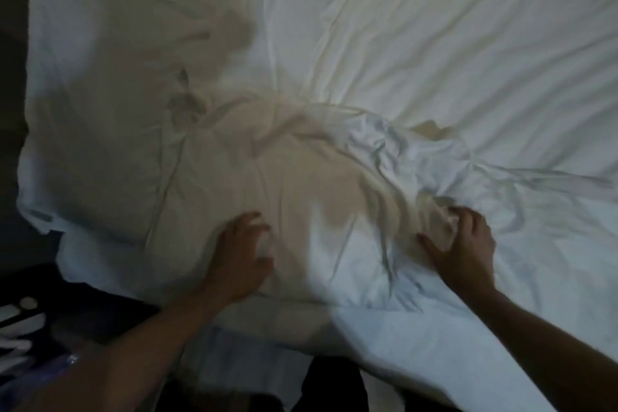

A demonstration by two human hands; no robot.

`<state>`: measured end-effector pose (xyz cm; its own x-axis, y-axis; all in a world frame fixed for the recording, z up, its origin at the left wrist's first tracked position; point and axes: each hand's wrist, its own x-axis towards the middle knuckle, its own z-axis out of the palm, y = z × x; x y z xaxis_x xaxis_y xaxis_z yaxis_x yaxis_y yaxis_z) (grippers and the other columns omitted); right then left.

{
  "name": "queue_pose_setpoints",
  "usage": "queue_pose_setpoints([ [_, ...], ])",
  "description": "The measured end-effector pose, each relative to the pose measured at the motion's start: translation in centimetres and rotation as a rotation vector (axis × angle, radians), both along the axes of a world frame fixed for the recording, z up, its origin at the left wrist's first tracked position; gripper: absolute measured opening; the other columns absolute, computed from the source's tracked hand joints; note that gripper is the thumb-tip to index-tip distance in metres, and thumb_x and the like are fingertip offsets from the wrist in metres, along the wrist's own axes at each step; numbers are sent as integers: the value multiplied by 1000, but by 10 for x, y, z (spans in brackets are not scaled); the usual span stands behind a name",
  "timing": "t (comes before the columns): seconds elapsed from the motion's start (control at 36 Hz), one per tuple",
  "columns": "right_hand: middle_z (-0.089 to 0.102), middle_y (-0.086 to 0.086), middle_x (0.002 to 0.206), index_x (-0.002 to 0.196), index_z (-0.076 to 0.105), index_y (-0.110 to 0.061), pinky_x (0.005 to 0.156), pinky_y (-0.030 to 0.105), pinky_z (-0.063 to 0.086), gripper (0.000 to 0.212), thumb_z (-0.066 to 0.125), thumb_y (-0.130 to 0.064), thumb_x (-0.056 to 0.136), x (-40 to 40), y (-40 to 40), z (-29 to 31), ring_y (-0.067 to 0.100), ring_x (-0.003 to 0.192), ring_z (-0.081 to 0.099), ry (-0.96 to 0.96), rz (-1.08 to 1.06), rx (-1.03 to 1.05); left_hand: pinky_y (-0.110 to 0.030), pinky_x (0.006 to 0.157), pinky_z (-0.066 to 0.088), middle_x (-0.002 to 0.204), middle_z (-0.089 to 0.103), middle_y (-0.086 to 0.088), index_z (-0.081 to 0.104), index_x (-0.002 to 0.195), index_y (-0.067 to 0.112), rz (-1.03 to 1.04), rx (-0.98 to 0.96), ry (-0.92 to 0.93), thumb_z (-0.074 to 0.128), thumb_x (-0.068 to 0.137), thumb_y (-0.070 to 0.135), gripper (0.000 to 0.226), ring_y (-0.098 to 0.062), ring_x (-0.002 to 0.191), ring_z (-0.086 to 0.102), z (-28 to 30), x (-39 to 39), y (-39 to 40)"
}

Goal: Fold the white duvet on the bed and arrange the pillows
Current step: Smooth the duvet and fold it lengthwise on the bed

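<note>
Head view looks down on a bed covered by the white duvet [434,60], which spreads across nearly the whole frame and lies rumpled, with a bunched knot of creases near the middle and smoother cloth toward the far right. At the left, a pillow [100,110] in a white case lies on the bed, its near edge overlapping the duvet's wrinkled part. The left hand [239,254] rests on the duvet close to the near edge of the bed, its fingers spread apart and bent at the tips, pressing down on the cloth without pinching any. The right hand [461,244] is just to the right of it, also on the duvet, with its fingers curled round a gathered fold of the fabric. Dark floor [100,304] shows at the lower left, where some pale objects are too blurred to identify. No writing or label can be read anywhere.
</note>
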<state>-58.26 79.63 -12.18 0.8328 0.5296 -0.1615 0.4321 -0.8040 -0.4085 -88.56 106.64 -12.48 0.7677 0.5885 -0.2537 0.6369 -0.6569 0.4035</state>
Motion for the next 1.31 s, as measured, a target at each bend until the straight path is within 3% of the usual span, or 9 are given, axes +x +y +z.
queue_pose_setpoints([
  [0.22,53,12,132,137,50,-13,99,50,39,115,95,-48,38,-54,-127,-31,35,114,51,15,295,-447,-40,94,34,131,54,-3,55,133,19,-378,30,411,69,45,34,90,-29,114,54,-32,-18,-101],
  [0.42,71,9,94,105,72,-22,82,42,43,44,64,-24,61,4,-108,-29,36,91,64,-73,159,-412,-37,68,33,66,62,2,68,72,24,-505,259,298,59,55,23,19,-25,56,61,-39,16,-76],
  [0.56,72,9,76,77,71,-19,69,37,46,30,46,-30,63,12,-143,12,38,73,65,39,274,-194,-31,68,28,73,63,9,65,77,26,-510,152,46,53,53,31,27,-12,72,52,-7,-26,-53],
  [0.64,74,4,95,101,74,-22,79,40,49,44,51,-27,63,2,-179,15,34,89,67,66,335,-230,-32,64,22,71,58,9,57,69,25,-532,183,68,52,45,26,25,-12,72,45,4,-52,-52],
  [0.86,55,9,132,132,53,-9,103,43,41,62,79,-32,81,-26,-242,8,30,120,50,180,-400,48,-38,74,47,102,61,-5,63,101,22,-219,122,481,71,56,25,46,-30,92,61,2,12,-135],
  [1.0,45,17,140,143,38,-10,107,47,41,80,74,-46,81,19,-308,1,34,125,50,456,-870,150,-38,75,50,105,60,-2,64,101,21,-181,27,156,61,60,30,42,-28,90,60,25,118,-212],
  [1.14,51,4,123,145,31,-7,95,45,52,83,70,-46,83,99,-358,-14,27,95,60,670,-1324,365,-36,83,52,114,54,-1,61,108,21,-218,-53,-43,64,67,30,43,-22,95,60,35,244,-299],
  [1.25,62,6,110,130,54,-7,48,24,52,58,65,-44,87,162,-416,-39,18,70,60,808,-1580,448,-40,84,53,129,45,2,56,119,24,-336,-52,-51,70,69,33,52,-21,103,60,22,335,-368],
  [1.31,68,10,107,119,62,-9,61,29,57,58,63,-53,82,185,-444,-51,25,82,69,837,-1589,539,-39,88,52,141,34,7,49,127,28,-281,-45,-25,68,72,32,59,-21,112,58,14,380,-390],
])
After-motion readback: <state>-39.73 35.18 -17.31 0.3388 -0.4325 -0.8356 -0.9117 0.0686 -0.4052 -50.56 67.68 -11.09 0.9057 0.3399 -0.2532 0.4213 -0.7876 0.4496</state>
